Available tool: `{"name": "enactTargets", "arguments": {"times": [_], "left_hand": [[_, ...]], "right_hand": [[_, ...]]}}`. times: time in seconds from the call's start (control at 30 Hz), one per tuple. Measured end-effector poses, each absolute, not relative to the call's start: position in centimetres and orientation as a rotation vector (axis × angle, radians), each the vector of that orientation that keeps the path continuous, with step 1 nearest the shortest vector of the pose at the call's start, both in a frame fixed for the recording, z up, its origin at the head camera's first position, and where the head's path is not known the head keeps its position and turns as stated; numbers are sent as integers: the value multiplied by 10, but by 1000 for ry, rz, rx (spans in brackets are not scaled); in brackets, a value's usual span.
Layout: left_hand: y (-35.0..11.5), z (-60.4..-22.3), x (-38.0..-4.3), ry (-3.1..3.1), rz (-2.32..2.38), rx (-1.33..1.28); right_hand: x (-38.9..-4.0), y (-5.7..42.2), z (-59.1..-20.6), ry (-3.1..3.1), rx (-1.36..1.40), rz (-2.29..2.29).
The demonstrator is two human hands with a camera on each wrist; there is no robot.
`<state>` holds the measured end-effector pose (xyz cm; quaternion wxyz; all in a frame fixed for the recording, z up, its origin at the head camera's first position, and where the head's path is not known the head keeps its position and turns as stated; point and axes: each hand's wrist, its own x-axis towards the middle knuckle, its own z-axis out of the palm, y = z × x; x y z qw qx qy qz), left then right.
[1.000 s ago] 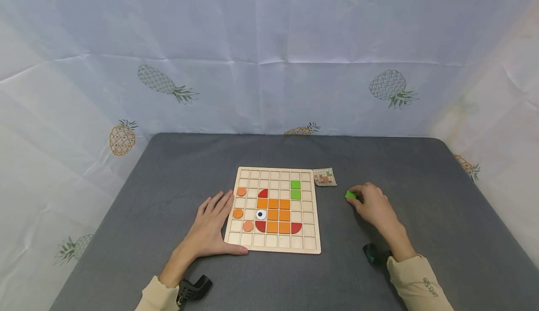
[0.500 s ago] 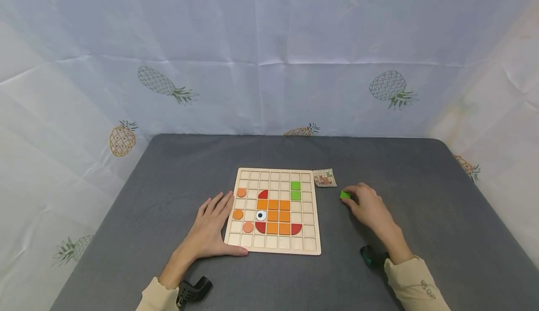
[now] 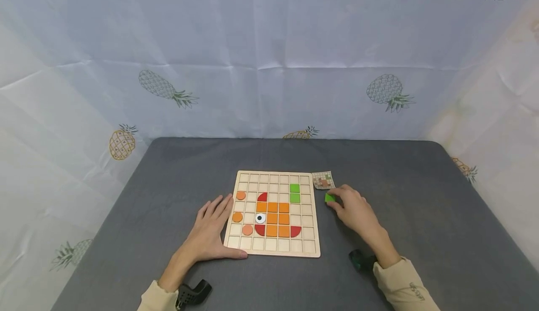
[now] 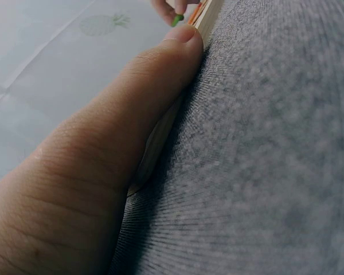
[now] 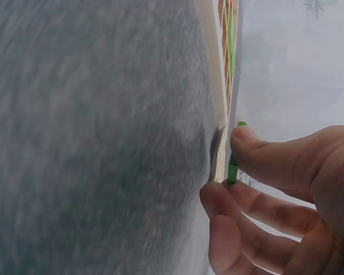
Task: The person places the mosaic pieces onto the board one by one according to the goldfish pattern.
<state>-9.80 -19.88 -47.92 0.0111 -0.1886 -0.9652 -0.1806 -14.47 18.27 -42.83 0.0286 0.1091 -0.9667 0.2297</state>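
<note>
The wooden grid board (image 3: pixel 308 222) lies on the dark table. My left hand (image 3: pixel 209 238) rests at its near left corner, straight fingers along the left side and thumb along the front edge. My right hand (image 3: pixel 357 213) pinches a green square tile (image 5: pixel 234 163) between thumb and fingertips, close to the board's right edge. On the board, two green tiles (image 3: pixel 294 193) sit at the upper right. Orange square tiles (image 3: pixel 272 218), red quarter-round tiles (image 3: pixel 259 230) and a white eye piece (image 3: pixel 260 218) form a fish-like shape. Three orange-toned round tiles (image 3: pixel 237 217) lie to its left.
A small printed pattern card (image 3: pixel 323 180) lies at the board's upper right corner, right beside my right fingertips. The grey tabletop (image 3: pixel 202 170) extends around the board. Behind it hangs a pale pineapple-print cloth (image 3: pixel 261 96).
My right hand has moved left with the green tile, from the open table toward the board's right edge. My left hand stays at the board's corner.
</note>
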Motion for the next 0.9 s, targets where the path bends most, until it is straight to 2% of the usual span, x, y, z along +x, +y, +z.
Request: {"name": "enactTargets", "arguments": {"times": [0.9], "left_hand": [[-198,-479,-99,-3019,-548,-581]], "right_hand": [[-150,139,-422,-3026,470,709]]}}
